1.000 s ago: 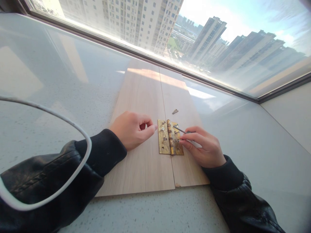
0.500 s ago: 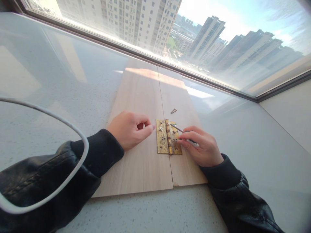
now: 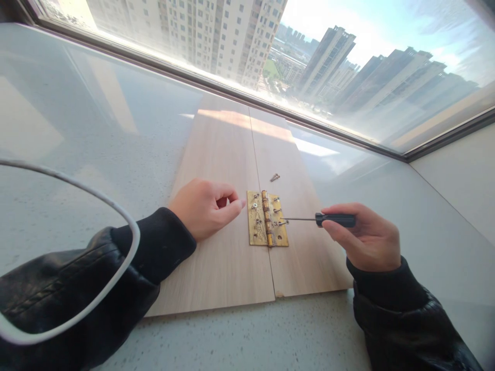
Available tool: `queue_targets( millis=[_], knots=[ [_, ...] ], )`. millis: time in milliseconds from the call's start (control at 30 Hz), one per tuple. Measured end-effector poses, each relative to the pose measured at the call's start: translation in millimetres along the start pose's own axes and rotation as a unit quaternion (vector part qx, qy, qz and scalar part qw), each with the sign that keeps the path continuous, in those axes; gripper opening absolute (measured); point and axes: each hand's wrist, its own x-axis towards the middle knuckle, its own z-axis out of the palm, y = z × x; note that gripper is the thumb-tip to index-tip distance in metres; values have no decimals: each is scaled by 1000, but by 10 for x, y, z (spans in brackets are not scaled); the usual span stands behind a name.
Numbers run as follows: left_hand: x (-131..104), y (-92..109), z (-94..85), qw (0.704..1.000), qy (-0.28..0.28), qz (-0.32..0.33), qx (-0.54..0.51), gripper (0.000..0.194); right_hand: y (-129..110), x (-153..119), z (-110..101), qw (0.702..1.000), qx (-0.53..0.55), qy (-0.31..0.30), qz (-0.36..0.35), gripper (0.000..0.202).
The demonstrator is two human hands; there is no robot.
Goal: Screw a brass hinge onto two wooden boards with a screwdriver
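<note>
My right hand [image 3: 365,238] grips the black handle of a screwdriver [image 3: 335,220], whose shaft points left with its tip over the right leaf of a brass hinge [image 3: 253,226]. The hinge lies across the seam between two pale wooden boards [image 3: 220,268], with several screws standing in its holes. My left hand [image 3: 205,208] rests on the left board, thumb and index finger pinched together just left of the hinge; whether anything is between the fingertips is too small to tell. Loose screws [image 3: 275,177] lie on the right board above the hinge.
A white cable [image 3: 133,232] loops over my left forearm. The boards lie on a speckled white countertop [image 3: 240,335]. Behind them runs a dark window frame [image 3: 185,77], with tall buildings outside. A white wall stands at the right.
My right hand has moved right, away from the hinge, and now holds the screwdriver by its handle, with the shaft nearly level. My left hand has barely moved.
</note>
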Motion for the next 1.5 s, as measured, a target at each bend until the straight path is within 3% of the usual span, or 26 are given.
queue_targets(
  millis=[133,333,533,733,900,1067,1300,1500],
  knots=[
    [-1,-1,-5,1000,0,-1,5,26,-21,3,-55,998,50,34,23,7],
    [-1,-5,-6,1000,3,2,7,27,-23,3,-13,999,10,31,13,7],
    [-3,-4,2,1000,5,4,5,27,-123,84,-115,991,-103,-23,-80,3],
    [-5,-3,1,1000,7,7,0,26,-370,318,-263,945,-197,-192,-178,12],
    [-4,-6,0,1000,5,15,-4,25,-533,561,-328,889,-274,-276,-241,16],
    [-1,-18,0,1000,6,15,-2,26,-640,693,-297,834,-388,-289,-265,37],
    [2,-63,43,999,30,22,3,26,-897,601,-297,811,-404,-391,-161,24],
    [2,-63,48,999,34,22,1,26,-940,615,-234,772,-521,-320,-171,42]
  ],
)
